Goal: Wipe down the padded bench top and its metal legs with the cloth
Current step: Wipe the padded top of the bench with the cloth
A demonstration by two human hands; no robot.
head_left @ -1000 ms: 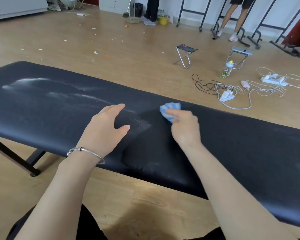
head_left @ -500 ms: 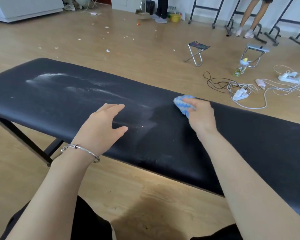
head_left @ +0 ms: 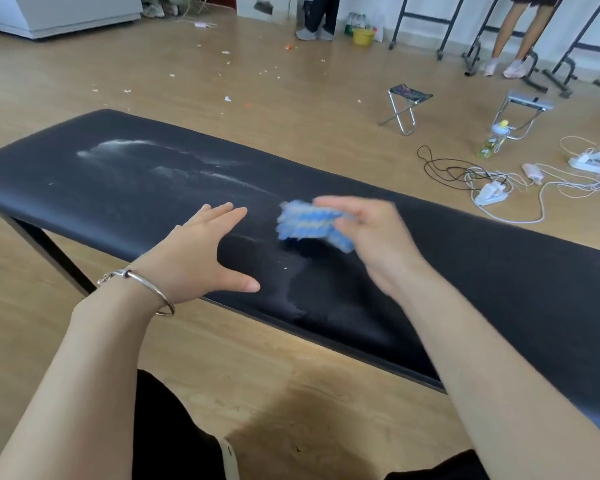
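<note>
"Why is that left hand (head_left: 201, 258) lying flat?"

"Bracing, I'd say. Its fingers are straight and spread near the front edge of the bench top (head_left: 118, 188), holding nothing, which probably steadies the bench against the wiping."

"And the cloth (head_left: 309, 226)?"

"It's blue and just beside that hand, pinched between the fingers and thumb of the right hand (head_left: 371, 237). It's too blurred to tell if it touches the pad."

"Much left to do?"

"Plenty, I'd judge. White dust streaks (head_left: 125, 147) lie farther along toward the left end, and the metal leg (head_left: 52, 251) below looks undone. The folding stool (head_left: 406, 105) and cables (head_left: 465, 171) beyond sit well apart."
</note>
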